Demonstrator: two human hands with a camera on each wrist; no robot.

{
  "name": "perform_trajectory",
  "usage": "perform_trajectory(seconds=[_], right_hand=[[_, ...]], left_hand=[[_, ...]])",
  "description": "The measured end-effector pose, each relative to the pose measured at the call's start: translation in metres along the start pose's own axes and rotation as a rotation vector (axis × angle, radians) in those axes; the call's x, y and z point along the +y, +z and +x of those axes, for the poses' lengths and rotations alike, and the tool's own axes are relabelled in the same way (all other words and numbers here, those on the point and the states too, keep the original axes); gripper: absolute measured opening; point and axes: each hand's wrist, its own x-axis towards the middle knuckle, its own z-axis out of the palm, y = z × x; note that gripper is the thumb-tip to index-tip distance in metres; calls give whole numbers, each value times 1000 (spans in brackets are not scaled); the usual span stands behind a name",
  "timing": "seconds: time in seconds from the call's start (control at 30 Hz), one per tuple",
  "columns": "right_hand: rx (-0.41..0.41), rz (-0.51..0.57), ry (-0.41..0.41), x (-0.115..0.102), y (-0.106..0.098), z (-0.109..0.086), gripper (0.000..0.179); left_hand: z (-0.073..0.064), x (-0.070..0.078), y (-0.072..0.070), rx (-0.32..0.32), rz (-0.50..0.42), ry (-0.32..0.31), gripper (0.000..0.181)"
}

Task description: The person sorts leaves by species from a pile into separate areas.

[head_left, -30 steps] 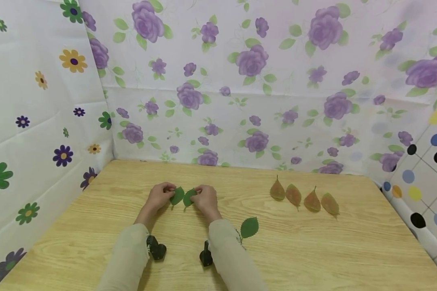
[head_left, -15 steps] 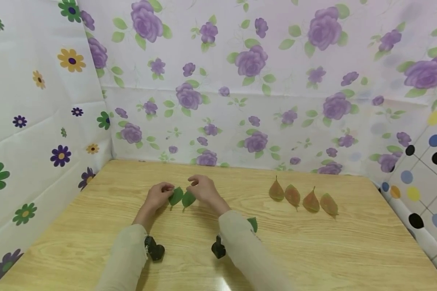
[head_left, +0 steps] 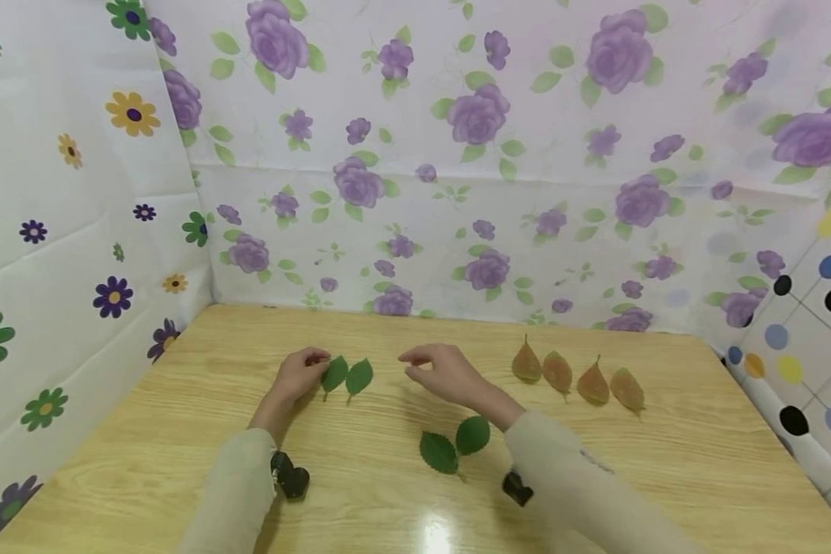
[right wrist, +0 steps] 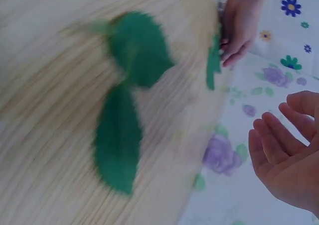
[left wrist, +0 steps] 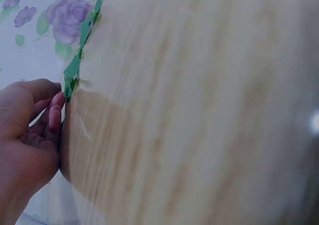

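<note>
My left hand (head_left: 301, 374) is at the edge of a green leaf (head_left: 335, 374), its fingertips pinching the leaf's upper left side. Beside that leaf lies a second green leaf (head_left: 359, 376), with no hand on it. In the left wrist view, the fingertips meet the end of the green leaf (left wrist: 72, 77), seen nearly edge-on. My right hand (head_left: 445, 372) is above the table with loosely bent fingers and holds nothing. Below it lie two more green leaves, a left one (head_left: 438, 452) and a right one (head_left: 473, 435), both blurred in the right wrist view.
Several reddish-brown leaves form a row at the right back, among them a leaf with its stem up (head_left: 527, 362) and one at the far right end (head_left: 627, 388). The wooden table (head_left: 630, 477) meets flowered cloth (head_left: 415, 223) at the back.
My right hand has let go of the second green leaf and moved right, toward the front pair of leaves, uncovering them. The left hand has barely moved.
</note>
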Motion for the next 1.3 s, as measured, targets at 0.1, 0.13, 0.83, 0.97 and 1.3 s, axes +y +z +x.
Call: perform_trajectory(seconds=[0.1,0.13,0.83,0.97,1.3], right_hand=[[-25,-45,-31,9,-12,-23,28],[-31,-54,-42,12,-16,-30,28],[-167,-465,-255,64,-7,-117,37],[-177,-519,-273,68,-5,-120,37],[-158,-558,-327,77,-4,-123,37]], left_hand=[[1,0,-1,13,9,-3,25],[1,0,-2,12,12,-3,25],[-1,6,-7,-40,-51,-47,32],[-4,11,-11,-20,-110,-37,33],[-31,58,11,-112,-83,128,30]])
